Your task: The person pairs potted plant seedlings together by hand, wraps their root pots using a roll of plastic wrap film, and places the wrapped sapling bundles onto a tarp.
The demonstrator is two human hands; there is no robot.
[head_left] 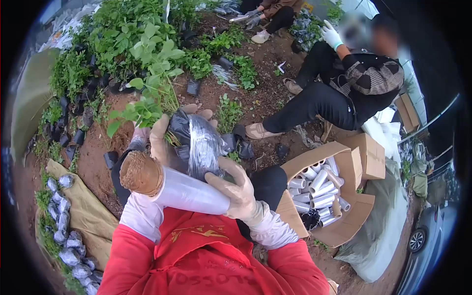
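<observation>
A bundle of seedlings (156,81) in black pots is in front of me, its root end wrapped in shiny clear film (202,147). My gloved left hand (160,137) is closed around the bundle from the left, some fingers showing behind it. Across my lap lies a roll of stretch film (191,191), its brown, ragged core end (140,172) pointing left. My gloved right hand (241,192) grips the roll's right end, its fingertips against the wrapped pots. The leaves point up and away from me.
An open cardboard box (339,231) of film rolls (322,187) stands at my right. Wrapped bundles (64,221) line the left beside a tan cloth (91,206). Potted plants (118,39) crowd the far left. A seated person (319,103) is at right; another person's hands (251,19) show beyond.
</observation>
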